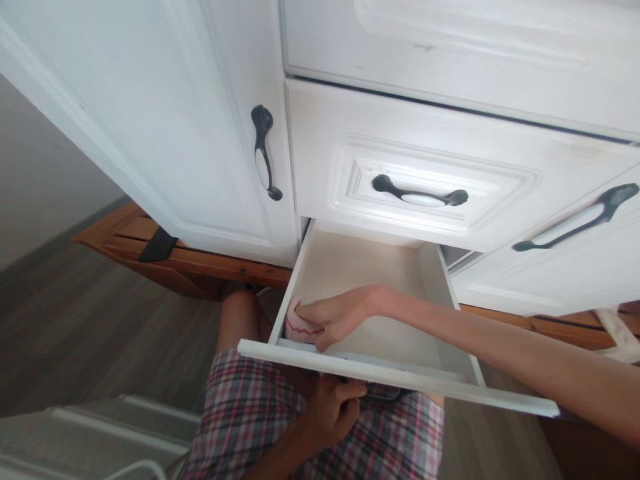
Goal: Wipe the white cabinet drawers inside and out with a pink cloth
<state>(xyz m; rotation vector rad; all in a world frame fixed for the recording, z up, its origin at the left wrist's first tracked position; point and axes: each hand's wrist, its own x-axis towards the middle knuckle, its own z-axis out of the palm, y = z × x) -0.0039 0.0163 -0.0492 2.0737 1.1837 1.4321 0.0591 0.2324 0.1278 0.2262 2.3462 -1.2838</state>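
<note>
A white drawer [370, 263] is pulled out below the cabinet fronts, and its inside bottom is bare and pale. My right hand [333, 317] reaches into its front left corner, with the fingers closed on a bunched whitish cloth [300, 328] with a wavy red line along it. The cloth lies against the drawer's left wall. Under the drawer's front panel [400, 373], my left hand [334, 412] has its fingers curled round the dark drawer handle [383, 392], which is partly hidden by the panel.
Above is a closed drawer with a black-and-white handle [420, 193]. White cabinet doors with similar handles [265, 157] flank it. A brown wooden base [200, 263] runs underneath. My legs in plaid shorts [240, 413] are below the drawer; a white ribbed object [100, 433] stands lower left.
</note>
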